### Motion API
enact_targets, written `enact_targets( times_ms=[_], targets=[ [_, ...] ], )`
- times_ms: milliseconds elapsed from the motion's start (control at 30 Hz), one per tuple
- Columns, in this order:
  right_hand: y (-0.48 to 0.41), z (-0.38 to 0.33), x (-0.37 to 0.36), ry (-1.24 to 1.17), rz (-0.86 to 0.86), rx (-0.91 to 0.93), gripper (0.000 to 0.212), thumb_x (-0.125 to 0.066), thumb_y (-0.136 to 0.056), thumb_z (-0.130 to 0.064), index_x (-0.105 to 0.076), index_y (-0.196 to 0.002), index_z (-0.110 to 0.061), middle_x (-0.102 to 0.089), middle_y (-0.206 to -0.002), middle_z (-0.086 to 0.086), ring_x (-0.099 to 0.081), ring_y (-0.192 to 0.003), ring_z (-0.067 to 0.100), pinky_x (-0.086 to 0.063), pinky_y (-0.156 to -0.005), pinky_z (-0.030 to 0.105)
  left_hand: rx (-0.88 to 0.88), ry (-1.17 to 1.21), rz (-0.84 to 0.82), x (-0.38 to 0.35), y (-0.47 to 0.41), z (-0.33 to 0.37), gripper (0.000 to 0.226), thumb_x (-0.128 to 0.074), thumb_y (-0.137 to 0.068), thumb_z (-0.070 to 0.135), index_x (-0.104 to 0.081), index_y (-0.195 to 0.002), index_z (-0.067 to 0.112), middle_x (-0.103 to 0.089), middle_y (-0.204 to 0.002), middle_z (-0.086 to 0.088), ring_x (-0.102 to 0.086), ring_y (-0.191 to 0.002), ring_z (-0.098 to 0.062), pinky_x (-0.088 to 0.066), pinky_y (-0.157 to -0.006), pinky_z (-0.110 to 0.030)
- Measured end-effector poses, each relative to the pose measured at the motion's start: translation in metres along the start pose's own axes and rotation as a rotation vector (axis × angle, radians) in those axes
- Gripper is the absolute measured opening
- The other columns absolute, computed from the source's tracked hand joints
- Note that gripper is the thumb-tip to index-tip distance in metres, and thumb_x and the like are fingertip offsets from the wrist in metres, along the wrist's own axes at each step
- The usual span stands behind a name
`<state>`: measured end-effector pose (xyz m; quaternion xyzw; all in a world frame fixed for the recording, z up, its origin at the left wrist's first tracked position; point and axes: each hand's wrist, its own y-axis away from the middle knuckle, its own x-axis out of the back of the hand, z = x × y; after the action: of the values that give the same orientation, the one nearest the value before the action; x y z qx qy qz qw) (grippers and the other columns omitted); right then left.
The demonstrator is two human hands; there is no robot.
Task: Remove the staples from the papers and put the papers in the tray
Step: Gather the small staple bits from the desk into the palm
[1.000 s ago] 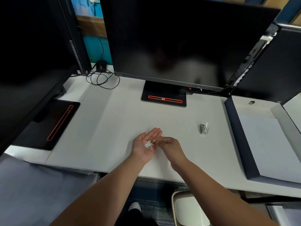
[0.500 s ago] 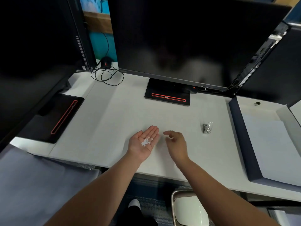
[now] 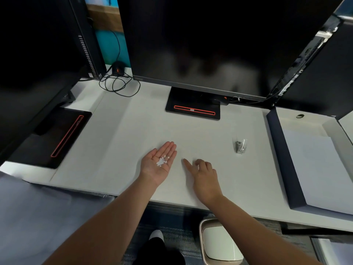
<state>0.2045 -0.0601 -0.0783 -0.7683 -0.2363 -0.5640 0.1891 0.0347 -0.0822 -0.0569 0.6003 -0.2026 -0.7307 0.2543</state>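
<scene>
Far left: dark monitor (image 3: 34, 60), its black base (image 3: 57, 136) with an orange stripe on the white desk (image 3: 118, 142). Coiled black cable (image 3: 118, 85) at the back, left of the centre monitor (image 3: 210, 41); that one's base (image 3: 193, 109) sits mid-desk, orange stripe running left-right.

Left hand (image 3: 157, 164): palm up, flat, fingers together and pointing away and slightly right, low over the desk. Grip apart, nothing pinched. A small clump of white bits (image 3: 162, 161) lies in the palm; too small to tell what they are.

Right hand (image 3: 204, 175): just beside the left, not touching it, palm down. Index finger out, pointing up-left with its tip at the desk surface; other fingers loosely curled. Holds nothing.

Staple remover (image 3: 241, 146): on the desk, right of both hands, apart from them, long axis roughly front to back.

Tray (image 3: 280, 155): far right, dark-walled, long axis front to back. White papers (image 3: 321, 169) lie flat inside, long edge along the tray.

Below the desk edge: beige bin (image 3: 219, 243) on the floor.
</scene>
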Motion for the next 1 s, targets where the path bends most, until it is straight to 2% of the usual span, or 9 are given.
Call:
enact_targets(
  times_ms=[133, 267, 333, 367, 467, 633, 733, 867, 1000],
  targets=[
    [-0.003, 0.005, -0.003, 0.064, -0.03, 0.061, 0.069, -0.041, -0.084, 0.001, -0.03, -0.146, -0.027, -0.04, -0.135, 0.012, -0.038, -0.121, 0.032, -0.035, -0.091, 0.039, 0.001, 0.006, 0.003, -0.003, 0.0, -0.002, 0.044, -0.03, -0.101, 0.019, -0.061, -0.111, -0.011, -0.068, -0.111, -0.024, -0.064, -0.109, -0.033, -0.05, -0.093, -0.041],
    [-0.005, 0.015, -0.011, -0.054, 0.085, 0.07, 0.049, -0.064, -0.073, 0.005, -0.067, -0.115, -0.021, -0.063, -0.098, 0.011, -0.059, -0.087, 0.034, -0.046, -0.067, 0.037, 0.002, 0.005, 0.0, -0.004, 0.0, -0.003, 0.044, -0.03, -0.101, 0.019, -0.061, -0.111, -0.011, -0.068, -0.111, -0.024, -0.062, -0.111, -0.033, -0.049, -0.096, -0.041],
    [-0.008, 0.018, -0.014, -0.216, 0.11, 0.027, 0.034, -0.066, -0.078, 0.002, -0.072, -0.104, -0.02, -0.064, -0.091, 0.007, -0.059, -0.082, 0.029, -0.047, -0.069, 0.034, 0.002, 0.003, 0.001, -0.005, 0.0, -0.005, 0.044, -0.03, -0.101, 0.019, -0.062, -0.11, -0.011, -0.068, -0.111, -0.024, -0.062, -0.111, -0.033, -0.048, -0.099, -0.041],
    [-0.01, 0.018, -0.012, -0.35, 0.098, -0.034, 0.03, -0.063, -0.082, 0.001, -0.073, -0.102, -0.019, -0.064, -0.092, 0.005, -0.059, -0.086, 0.027, -0.049, -0.075, 0.031, 0.004, 0.001, 0.001, -0.005, 0.0, -0.006, 0.044, -0.03, -0.101, 0.019, -0.062, -0.109, -0.011, -0.068, -0.111, -0.024, -0.062, -0.111, -0.033, -0.047, -0.1, -0.041],
    [-0.016, 0.016, -0.001, -0.71, 0.037, -0.263, 0.025, -0.058, -0.087, 0.002, -0.072, -0.1, -0.014, -0.063, -0.1, -0.001, -0.059, -0.094, 0.013, -0.039, -0.082, 0.002, 0.01, -0.001, 0.004, -0.005, 0.0, -0.008, 0.045, -0.03, -0.101, 0.019, -0.062, -0.109, -0.011, -0.068, -0.111, -0.024, -0.065, -0.107, -0.033, -0.049, -0.096, -0.041],
    [-0.019, 0.015, 0.003, -0.772, 0.02, -0.303, 0.023, -0.06, -0.085, 0.002, -0.072, -0.099, -0.01, -0.067, -0.103, 0.002, -0.058, -0.089, 0.007, -0.035, -0.075, -0.005, 0.014, -0.01, 0.001, -0.006, -0.002, -0.011, 0.045, -0.029, -0.101, 0.019, -0.062, -0.109, -0.011, -0.068, -0.111, -0.024, -0.062, -0.11, -0.033, -0.045, -0.103, -0.041],
    [-0.02, 0.015, -0.001, -0.701, 0.004, -0.272, 0.02, -0.065, -0.083, -0.004, -0.073, -0.1, -0.012, -0.068, -0.105, 0.003, -0.058, -0.086, 0.004, -0.038, -0.077, -0.002, 0.017, -0.005, -0.006, -0.006, -0.001, -0.013, 0.045, -0.03, -0.101, 0.019, -0.062, -0.109, -0.011, -0.068, -0.112, -0.024, -0.062, -0.112, -0.033, -0.047, -0.1, -0.042],
    [-0.015, 0.015, -0.007, -0.418, 0.029, -0.12, 0.021, -0.066, -0.085, -0.013, -0.074, -0.103, -0.019, -0.067, -0.104, 0.003, -0.057, -0.096, 0.021, -0.048, -0.086, 0.035, 0.017, -0.007, -0.004, -0.005, 0.001, -0.015, 0.045, -0.03, -0.101, 0.019, -0.062, -0.11, -0.011, -0.067, -0.114, -0.024, -0.062, -0.112, -0.033, -0.048, -0.099, -0.042],
    [-0.013, 0.014, -0.011, -0.22, 0.09, 0.027, 0.018, -0.067, -0.082, -0.011, -0.075, -0.096, -0.018, -0.07, -0.092, 0.004, -0.061, -0.084, 0.028, -0.051, -0.072, 0.037, 0.012, -0.017, -0.002, -0.005, 0.001, -0.015, 0.045, -0.03, -0.101, 0.02, -0.062, -0.11, -0.01, -0.067, -0.114, -0.024, -0.062, -0.111, -0.033, -0.047, -0.101, -0.042]
  ],
)
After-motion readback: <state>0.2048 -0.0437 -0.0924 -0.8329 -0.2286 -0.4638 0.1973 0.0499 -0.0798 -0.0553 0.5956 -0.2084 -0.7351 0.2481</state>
